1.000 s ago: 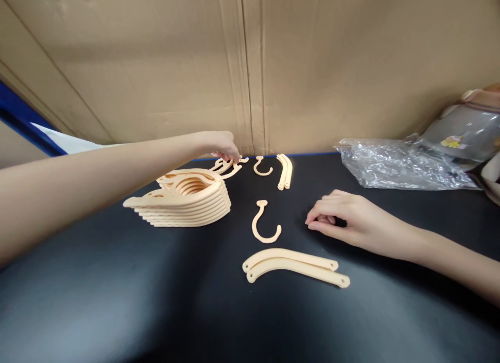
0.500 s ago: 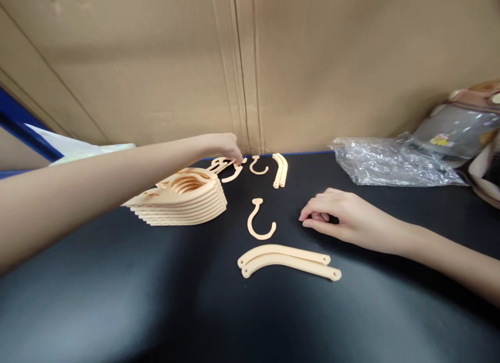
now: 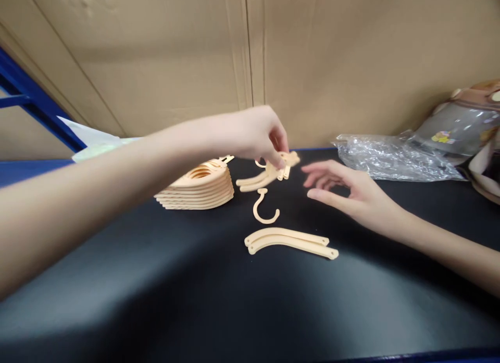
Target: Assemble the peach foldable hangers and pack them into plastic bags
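Observation:
My left hand point(image 3: 255, 134) is raised above the black table point(image 3: 195, 279) and pinches a cream plastic hanger piece point(image 3: 261, 178) that hangs down to the left. My right hand point(image 3: 344, 193) hovers just to the right of it, fingers spread and empty. Below them a cream hook point(image 3: 264, 209) lies on the table. In front of the hook lie two curved cream arms point(image 3: 291, 242) side by side. A stack of cream hanger parts point(image 3: 199, 188) sits to the left.
A cardboard wall point(image 3: 250, 61) closes off the back. Crumpled clear plastic point(image 3: 390, 157) and a bagged item point(image 3: 461, 128) lie at the right. A blue frame bar point(image 3: 35, 100) and white sheet point(image 3: 97, 141) are at the left.
My left hand lifted a cream piece from the far pile and carried it right and toward me. My right hand rose off the table and opened.

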`<state>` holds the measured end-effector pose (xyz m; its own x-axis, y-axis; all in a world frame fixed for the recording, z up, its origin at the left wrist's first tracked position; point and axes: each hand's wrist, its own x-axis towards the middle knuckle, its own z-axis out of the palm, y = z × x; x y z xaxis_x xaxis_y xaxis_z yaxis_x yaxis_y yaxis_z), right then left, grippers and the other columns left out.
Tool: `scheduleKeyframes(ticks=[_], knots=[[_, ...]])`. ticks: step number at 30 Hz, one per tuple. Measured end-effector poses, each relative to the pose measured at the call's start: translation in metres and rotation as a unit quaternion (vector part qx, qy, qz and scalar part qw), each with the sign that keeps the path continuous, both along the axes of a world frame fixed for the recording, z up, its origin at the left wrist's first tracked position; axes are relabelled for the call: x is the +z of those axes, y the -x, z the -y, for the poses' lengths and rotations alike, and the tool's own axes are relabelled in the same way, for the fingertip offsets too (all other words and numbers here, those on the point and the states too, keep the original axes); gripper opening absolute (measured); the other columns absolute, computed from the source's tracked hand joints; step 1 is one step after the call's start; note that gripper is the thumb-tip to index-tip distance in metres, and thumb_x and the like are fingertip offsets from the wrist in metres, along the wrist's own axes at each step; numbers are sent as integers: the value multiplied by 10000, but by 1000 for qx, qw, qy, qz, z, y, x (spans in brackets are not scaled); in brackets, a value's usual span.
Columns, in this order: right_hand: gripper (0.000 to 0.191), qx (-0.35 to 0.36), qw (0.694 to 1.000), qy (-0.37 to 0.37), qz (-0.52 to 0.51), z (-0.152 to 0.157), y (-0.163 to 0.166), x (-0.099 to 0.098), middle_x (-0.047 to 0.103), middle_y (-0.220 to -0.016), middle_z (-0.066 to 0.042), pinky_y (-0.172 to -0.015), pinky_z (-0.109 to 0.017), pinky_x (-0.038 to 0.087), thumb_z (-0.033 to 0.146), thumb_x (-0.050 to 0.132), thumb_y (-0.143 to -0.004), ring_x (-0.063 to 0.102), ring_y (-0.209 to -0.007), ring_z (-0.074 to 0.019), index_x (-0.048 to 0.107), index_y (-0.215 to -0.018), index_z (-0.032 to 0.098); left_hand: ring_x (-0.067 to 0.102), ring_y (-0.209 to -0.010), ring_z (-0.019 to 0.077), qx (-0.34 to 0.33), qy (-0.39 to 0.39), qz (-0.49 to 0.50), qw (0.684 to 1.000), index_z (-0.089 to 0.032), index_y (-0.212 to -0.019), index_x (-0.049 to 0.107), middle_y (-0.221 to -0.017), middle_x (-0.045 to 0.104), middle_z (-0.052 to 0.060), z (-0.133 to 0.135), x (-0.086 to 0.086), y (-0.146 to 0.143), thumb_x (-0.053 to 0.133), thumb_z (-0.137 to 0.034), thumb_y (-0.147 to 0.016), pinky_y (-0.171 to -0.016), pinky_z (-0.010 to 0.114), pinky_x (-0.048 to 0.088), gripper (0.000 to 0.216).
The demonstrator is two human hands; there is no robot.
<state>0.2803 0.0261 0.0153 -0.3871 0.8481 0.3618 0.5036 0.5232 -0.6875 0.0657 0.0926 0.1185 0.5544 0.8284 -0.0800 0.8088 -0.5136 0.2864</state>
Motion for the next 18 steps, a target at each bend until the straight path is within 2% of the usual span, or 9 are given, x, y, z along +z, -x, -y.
scheduleKeyframes(ticks=[2,6,11,15,18], knots=[[447,14,996,49,-74,5,4,4,699,-1025,-56,-776,-331,531,443,688,-813,652,-857,-182,587,-1187,219,658,-766,209,-34,37,30,998,-233,-821,760,-721,706,-30,23,-11,-7,750,-337,-674,-643,273,420,180],[318,26,980,137,-143,12,10,10,745,-937,-45,-824,-359,548,386,758,-743,693,-855,-197,680,-987,197,678,-716,188,-34,85,109,990,-203,-845,735,-754,735,-7,45,-31,-12,721,-262,-716,-568,263,445,143],[263,-16,975,156,-159,8,8,8,744,-797,-22,-748,-331,548,393,794,-696,654,-692,-148,740,-867,201,684,-704,166,-46,73,178,980,-200,-848,679,-773,729,-3,49,-48,-11,686,-288,-767,-547,249,466,120],[298,-36,960,161,-226,3,4,3,748,-880,-37,-769,-342,559,398,817,-674,664,-721,-153,742,-886,202,660,-781,172,4,53,228,972,-209,-926,581,-863,701,1,61,-63,-6,699,-303,-776,-601,263,469,213],[303,-44,947,164,-271,1,3,0,742,-930,-43,-780,-343,566,393,815,-679,671,-757,-157,739,-899,200,636,-724,169,18,6,205,978,-227,-885,552,-800,671,-23,73,-71,4,656,-347,-830,-597,272,445,168]])
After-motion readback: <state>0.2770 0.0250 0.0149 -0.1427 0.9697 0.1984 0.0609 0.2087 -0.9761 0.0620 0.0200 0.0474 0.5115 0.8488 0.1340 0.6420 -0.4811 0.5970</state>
